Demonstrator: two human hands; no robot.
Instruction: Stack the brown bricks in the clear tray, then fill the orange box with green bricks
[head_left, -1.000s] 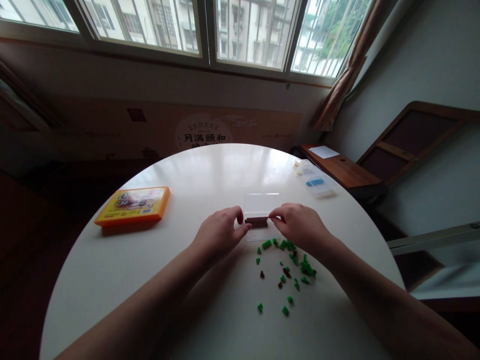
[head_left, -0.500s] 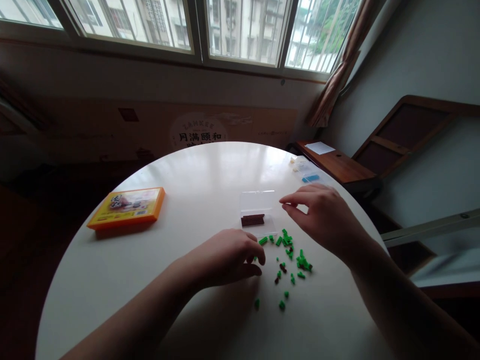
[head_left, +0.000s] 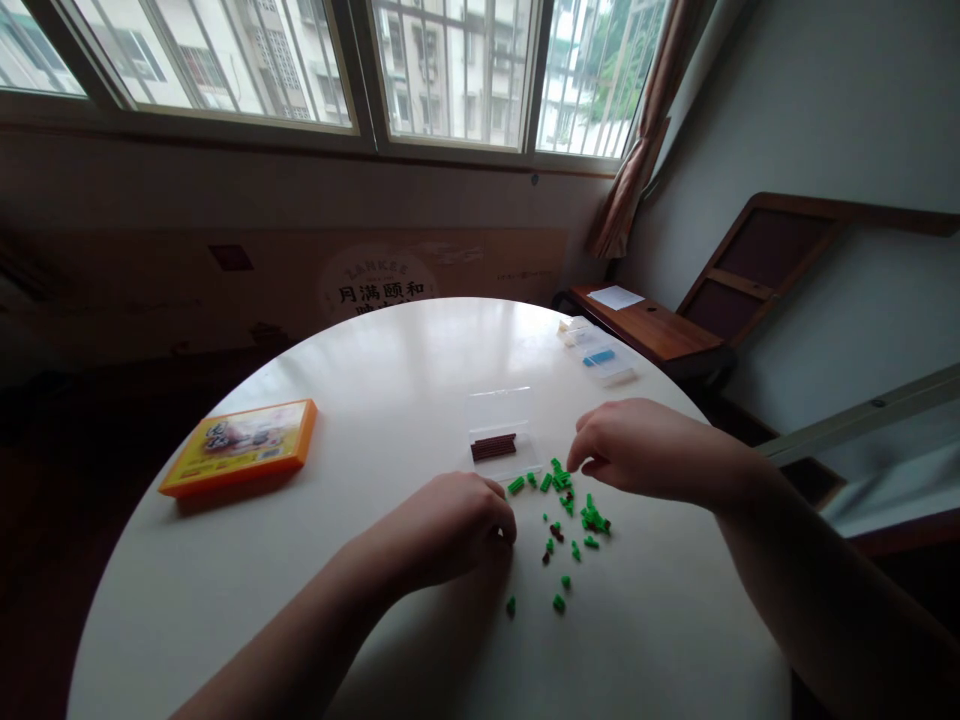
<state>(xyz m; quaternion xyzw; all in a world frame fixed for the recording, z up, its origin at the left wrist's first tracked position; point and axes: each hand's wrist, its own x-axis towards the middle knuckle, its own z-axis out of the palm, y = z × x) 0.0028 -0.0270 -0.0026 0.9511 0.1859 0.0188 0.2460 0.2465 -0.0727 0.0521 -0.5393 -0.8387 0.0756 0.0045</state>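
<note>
Small green toy bricks lie scattered on the white table, with a few dark brown pieces among them. Just left of this scatter is my left hand, its fingers curled in towards the thumb; whatever is between them is hidden. My right hand reaches down at the far edge of the bricks. Its fingertips are bent beside a green cluster, thumb slightly apart, and I see nothing held. Beyond my left hand stands an open clear plastic case with a dark brown ribbed block in it.
On the left of the round white table lies an orange-edged box with a yellow cover. Near the far right edge is another clear case with a blue piece and pale bits. A wooden chair holds a white paper.
My right hand has come down and nearer to the green bricks from beside the clear case. The fingers of my left hand have curled closer to the thumb. The view has shifted slightly.
</note>
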